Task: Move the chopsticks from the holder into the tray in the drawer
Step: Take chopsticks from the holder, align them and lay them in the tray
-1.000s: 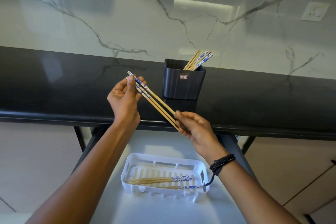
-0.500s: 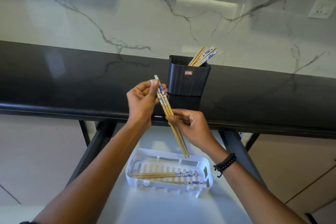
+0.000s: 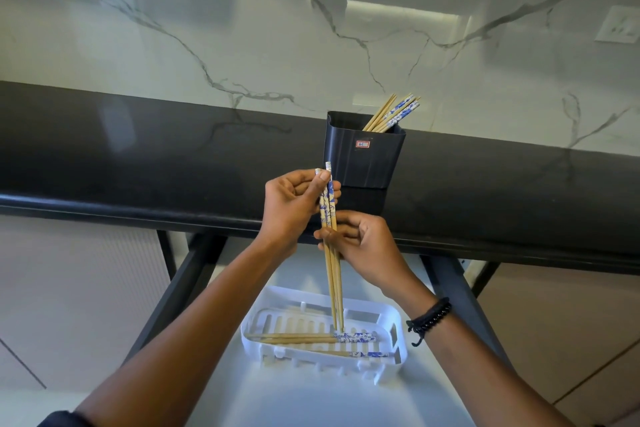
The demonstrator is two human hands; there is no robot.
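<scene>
A bundle of bamboo chopsticks (image 3: 333, 274) with blue-and-white patterned tops stands almost upright between my hands. My left hand (image 3: 294, 204) pinches the patterned tops. My right hand (image 3: 363, 246) grips the bundle lower down, at its middle. The thin tips point down over the white slotted tray (image 3: 394, 319) in the open drawer (image 3: 311, 399). Several chopsticks (image 3: 322, 340) lie flat in the tray, patterned ends to the right. The black holder (image 3: 363, 159) stands on the counter behind my hands, with several chopsticks (image 3: 394, 113) leaning out of its right corner.
The black countertop (image 3: 138, 156) runs across the view, its front edge just above the drawer. A white marble wall (image 3: 242, 28) rises behind it, with a socket (image 3: 620, 24) at the right. Black drawer rails (image 3: 187, 281) flank the pale drawer floor.
The bundle has swung from a slant to nearly upright, tips now down over the tray. Both hands moved closer together, in front of the holder.
</scene>
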